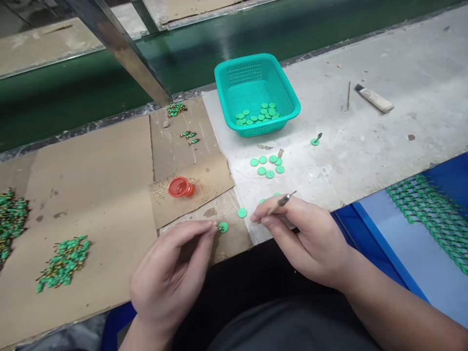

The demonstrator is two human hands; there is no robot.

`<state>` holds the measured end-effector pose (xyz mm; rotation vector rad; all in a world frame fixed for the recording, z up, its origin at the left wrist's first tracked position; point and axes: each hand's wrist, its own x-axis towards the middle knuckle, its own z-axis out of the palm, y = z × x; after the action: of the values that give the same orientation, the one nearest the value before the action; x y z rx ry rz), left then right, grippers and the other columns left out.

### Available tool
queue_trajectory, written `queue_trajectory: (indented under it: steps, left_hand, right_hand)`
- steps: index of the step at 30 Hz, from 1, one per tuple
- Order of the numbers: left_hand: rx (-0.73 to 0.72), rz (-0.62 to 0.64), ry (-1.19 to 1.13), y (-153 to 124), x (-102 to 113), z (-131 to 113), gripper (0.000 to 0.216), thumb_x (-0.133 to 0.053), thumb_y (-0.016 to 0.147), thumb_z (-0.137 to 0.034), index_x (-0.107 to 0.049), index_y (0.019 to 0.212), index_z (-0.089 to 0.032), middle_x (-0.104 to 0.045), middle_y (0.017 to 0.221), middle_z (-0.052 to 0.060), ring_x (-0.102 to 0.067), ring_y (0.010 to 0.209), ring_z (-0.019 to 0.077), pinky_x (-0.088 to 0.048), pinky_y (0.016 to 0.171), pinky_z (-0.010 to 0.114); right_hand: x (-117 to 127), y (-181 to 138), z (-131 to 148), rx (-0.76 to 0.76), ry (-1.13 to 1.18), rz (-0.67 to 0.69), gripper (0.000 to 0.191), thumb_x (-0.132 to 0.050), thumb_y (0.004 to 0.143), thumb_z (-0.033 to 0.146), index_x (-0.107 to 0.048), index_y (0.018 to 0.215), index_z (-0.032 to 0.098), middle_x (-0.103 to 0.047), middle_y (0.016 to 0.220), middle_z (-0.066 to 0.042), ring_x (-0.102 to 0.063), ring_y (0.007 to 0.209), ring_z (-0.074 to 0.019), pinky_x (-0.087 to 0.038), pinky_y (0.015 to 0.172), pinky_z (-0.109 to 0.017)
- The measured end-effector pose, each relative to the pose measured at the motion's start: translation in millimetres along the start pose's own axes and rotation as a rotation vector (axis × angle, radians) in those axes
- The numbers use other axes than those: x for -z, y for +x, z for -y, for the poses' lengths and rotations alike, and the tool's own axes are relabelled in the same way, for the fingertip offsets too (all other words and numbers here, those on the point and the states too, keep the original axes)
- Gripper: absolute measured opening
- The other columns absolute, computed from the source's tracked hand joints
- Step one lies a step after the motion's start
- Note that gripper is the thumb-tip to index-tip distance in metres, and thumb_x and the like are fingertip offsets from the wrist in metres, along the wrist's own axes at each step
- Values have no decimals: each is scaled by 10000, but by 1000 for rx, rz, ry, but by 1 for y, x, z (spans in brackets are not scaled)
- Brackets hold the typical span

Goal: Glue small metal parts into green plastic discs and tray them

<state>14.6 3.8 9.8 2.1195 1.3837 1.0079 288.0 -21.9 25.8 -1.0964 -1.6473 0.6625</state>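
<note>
Cardboard-topped workbench (91, 185); left hand (171, 273) touches green disc (224, 227); right hand (303, 239) holds slim tool (280, 204).

The left hand (171, 278) and the right hand (303, 239) are bare, and the right forearm (398, 302) is left uncovered. Dark grey clothing (292, 327) is worn below and between the hands; a black stretch (219, 282) above it cannot be told as cloth or shadow.
</note>
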Motion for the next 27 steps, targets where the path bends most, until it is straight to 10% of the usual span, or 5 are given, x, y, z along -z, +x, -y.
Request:
queue_trajectory:
  steps: [27]
  left_hand:
    - [-399, 112, 197, 15, 14, 1, 458, -788, 1051, -4, -777, 1380, -322, -907, 1193, 2, -887, 1031, 213, -727, 1003, 430]
  right_hand:
    - [3, 2, 4, 82, -64, -29, 155, -652, 1156, 105, -734, 1211, 225, -865, 1107, -52, -845, 1028, -199, -708, 948, -345]
